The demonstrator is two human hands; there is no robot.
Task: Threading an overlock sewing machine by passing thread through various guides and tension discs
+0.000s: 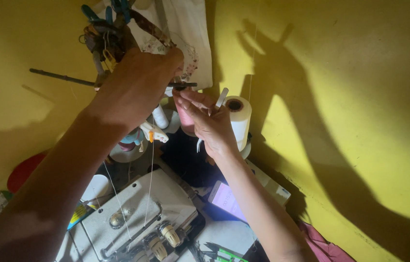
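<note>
Left hand (134, 85) is raised to the horizontal thread-guide bar (59, 76) above the machine, back of the hand toward the camera; fingers are curled at the bar's right end, but what they pinch cannot be told. Right hand (210, 121) sits just beside and below it, fingers closed around metal tweezers (220, 99), whose tips point up toward the bar end. Both hands nearly touch at the bar.

Clearance: behind the right hand stand a pink thread cone (184, 121) and a white thread cone (239, 119), close together, with the white one at the knuckles. Above the left hand hangs a cluster of scissors and tools (105, 29) and a white cloth (185, 34) against the wall. Open room lies to the right, along the bare yellow wall (340, 97).

Surface: an overlock sewing machine (137, 213) sits below the forearms, with thin threads (150, 170) running up from it toward the bar. A lit phone (227, 198) lies just right of the machine. Pink fabric (323, 245) lies at the lower right edge. Strong shadows of both arms fall across the wall.
</note>
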